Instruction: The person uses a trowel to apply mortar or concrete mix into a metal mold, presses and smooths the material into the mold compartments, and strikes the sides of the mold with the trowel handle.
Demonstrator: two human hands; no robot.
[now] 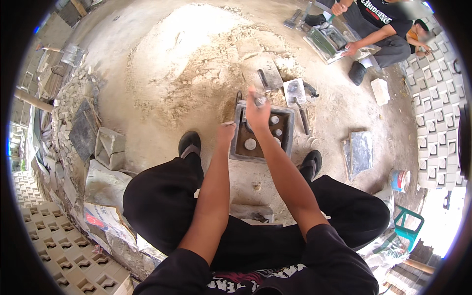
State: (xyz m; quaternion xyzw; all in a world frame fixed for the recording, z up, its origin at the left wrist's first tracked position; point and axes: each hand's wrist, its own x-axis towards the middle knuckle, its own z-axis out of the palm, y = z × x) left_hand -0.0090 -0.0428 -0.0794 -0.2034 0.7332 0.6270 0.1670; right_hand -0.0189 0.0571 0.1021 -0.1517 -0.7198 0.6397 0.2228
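Observation:
A square grey mould (pixel 291 133) stands on the ground between my feet. Inside it, several round pale pegs (pixel 250 144) rise from a brown bottom. My left hand (pixel 226 131) is closed at the mould's left rim, its fingers partly hidden. Over the mould's far part is my right hand (pixel 256 112), closed around a greyish object (pixel 260 101) smeared by motion; its kind cannot be made out. Past the mould lie a flat board (pixel 265 69) with a dark-handled tool (pixel 263 78), and a pale square plate (pixel 294 90). A long dark-handled tool (pixel 302 118) lies by the right rim.
A heap of pale powder (pixel 182 44) spreads beyond. At the far right a person (pixel 373 34) handles another mould (pixel 327 43). Stacked pale blocks (pixel 435 108) line the right side, more blocks (pixel 69 246) the lower left. A bucket (pixel 400 180) and green stool (pixel 409 223) stand right.

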